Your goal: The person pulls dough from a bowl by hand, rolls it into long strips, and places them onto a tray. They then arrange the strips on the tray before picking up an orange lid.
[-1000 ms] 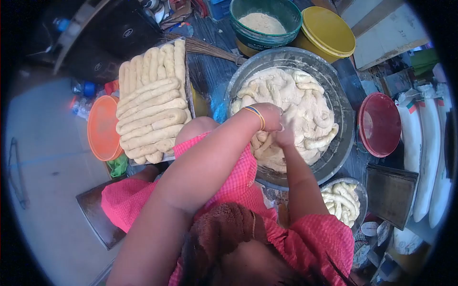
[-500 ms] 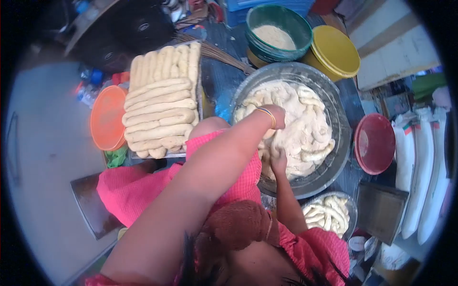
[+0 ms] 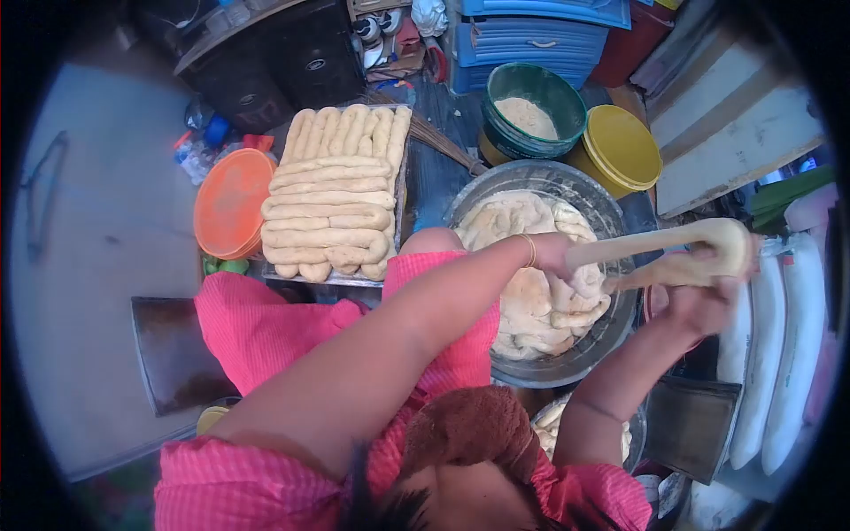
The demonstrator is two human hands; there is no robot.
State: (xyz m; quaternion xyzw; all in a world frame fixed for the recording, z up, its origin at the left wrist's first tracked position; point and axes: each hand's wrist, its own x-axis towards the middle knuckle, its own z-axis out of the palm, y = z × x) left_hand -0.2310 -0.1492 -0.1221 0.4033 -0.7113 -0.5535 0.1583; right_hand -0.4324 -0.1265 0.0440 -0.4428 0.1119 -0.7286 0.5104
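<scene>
A long strip of dough [image 3: 655, 242] is stretched between my two hands above a big dark basin. My left hand [image 3: 553, 255], with a thin bracelet at the wrist, is closed round one end of it. My right hand [image 3: 699, 305], past the basin's right rim, grips the other part, where the strip bends back in a loop. Below lies a large floury mass of dough [image 3: 524, 305] in the basin [image 3: 611, 329]. To the left, a tray [image 3: 333, 280] is stacked with dough ropes [image 3: 328, 217] laid side by side, the front ones crosswise to those behind.
A green bucket of flour [image 3: 537, 102] and a yellow lidded bucket [image 3: 622, 146] stand behind the basin. An orange lid [image 3: 232, 199] sits left of the tray. A bowl with dough pieces [image 3: 637, 442] is partly behind my right arm. Long white packages [image 3: 788, 354] are at right.
Both hands were down in the dough mass. They have risen and spread apart, my right hand swinging far right, with a dough strip now stretched between them. The view has shifted slightly.
</scene>
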